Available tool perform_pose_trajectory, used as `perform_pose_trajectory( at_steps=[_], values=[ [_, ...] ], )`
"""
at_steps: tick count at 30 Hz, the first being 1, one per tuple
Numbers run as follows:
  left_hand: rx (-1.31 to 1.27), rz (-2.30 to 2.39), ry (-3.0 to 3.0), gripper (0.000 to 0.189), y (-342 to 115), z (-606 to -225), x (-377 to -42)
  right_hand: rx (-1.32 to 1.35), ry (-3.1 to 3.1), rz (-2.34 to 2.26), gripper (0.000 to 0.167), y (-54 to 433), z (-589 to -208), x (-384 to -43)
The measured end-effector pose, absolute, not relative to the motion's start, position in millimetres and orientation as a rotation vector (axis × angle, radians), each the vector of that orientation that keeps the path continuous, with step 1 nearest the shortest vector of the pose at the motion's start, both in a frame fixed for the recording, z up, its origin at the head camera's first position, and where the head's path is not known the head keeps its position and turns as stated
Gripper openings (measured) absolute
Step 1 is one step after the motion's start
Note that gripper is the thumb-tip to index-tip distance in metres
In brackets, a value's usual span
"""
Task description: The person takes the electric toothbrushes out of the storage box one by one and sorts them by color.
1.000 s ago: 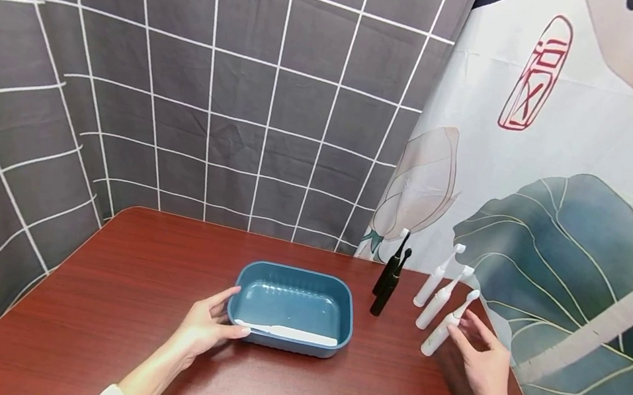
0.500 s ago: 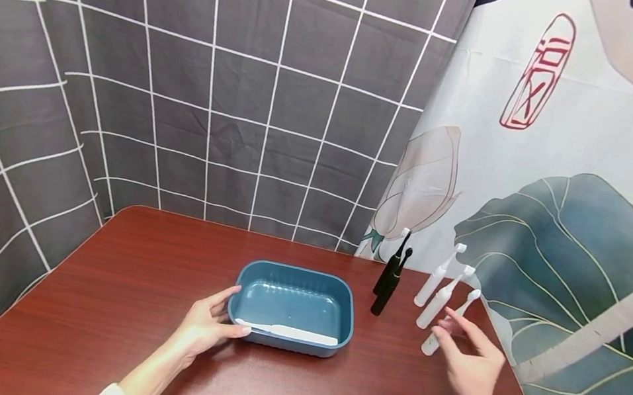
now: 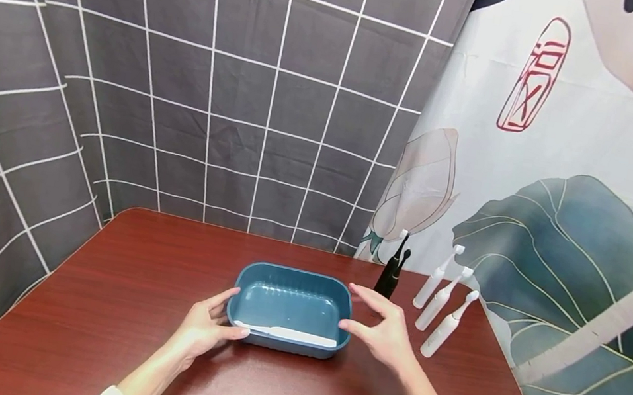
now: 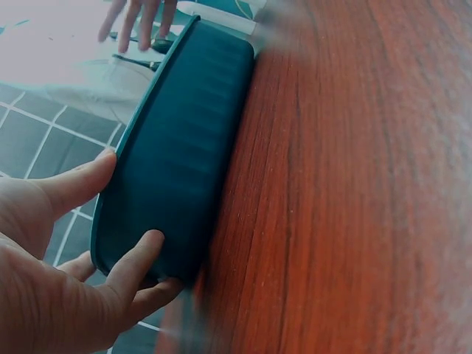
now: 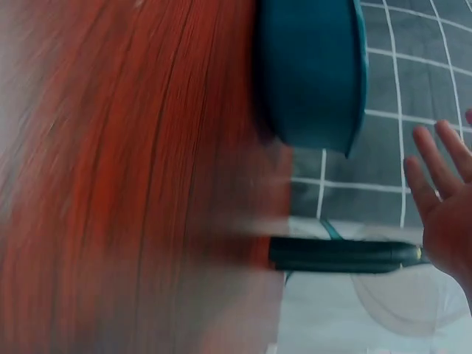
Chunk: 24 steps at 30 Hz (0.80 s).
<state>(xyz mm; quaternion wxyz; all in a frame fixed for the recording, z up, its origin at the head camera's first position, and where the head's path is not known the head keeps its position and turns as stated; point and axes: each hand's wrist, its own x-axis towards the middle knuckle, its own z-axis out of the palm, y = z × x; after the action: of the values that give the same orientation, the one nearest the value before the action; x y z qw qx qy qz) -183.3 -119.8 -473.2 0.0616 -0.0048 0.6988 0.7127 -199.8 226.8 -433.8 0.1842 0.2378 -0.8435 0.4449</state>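
Observation:
A blue plastic basin (image 3: 291,301) rests on the table in the head view. A white electric toothbrush (image 3: 298,336) lies along its near side. My left hand (image 3: 207,320) holds the basin's left end; the left wrist view shows the thumb at the rim and fingers against the outer wall. My right hand (image 3: 388,334) is at the basin's right end, fingers extended and spread, holding nothing. In the right wrist view a gap separates this hand (image 5: 453,214) from the basin (image 5: 313,81). Beyond it stand two black electric toothbrushes (image 3: 394,280), lower ends partly hidden by the hand.
To the right three white electric toothbrushes (image 3: 443,331) stand upright in a row near the right edge of the reddish-brown table (image 3: 164,257). Behind the table hangs a grey checked curtain (image 3: 229,132), with a white leaf-patterned cloth (image 3: 478,152) on the right.
My right hand has moved left from the nearest white toothbrush to the basin's right end. That toothbrush still stands in its place. My left hand stays on the basin.

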Motion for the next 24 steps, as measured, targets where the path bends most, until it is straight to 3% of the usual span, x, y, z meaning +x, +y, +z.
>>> perform_pose_trajectory(
  at_steps=[9,24],
  values=[
    [0.003,2.167,2.102,0.089,-120,-475,-184,0.804,-2.623,1.227,0.075,192,-442,-219],
    [-0.015,2.158,2.105,0.089,-120,-476,-185,0.799,-2.969,0.702,0.088,158,-452,-229]
  ],
)
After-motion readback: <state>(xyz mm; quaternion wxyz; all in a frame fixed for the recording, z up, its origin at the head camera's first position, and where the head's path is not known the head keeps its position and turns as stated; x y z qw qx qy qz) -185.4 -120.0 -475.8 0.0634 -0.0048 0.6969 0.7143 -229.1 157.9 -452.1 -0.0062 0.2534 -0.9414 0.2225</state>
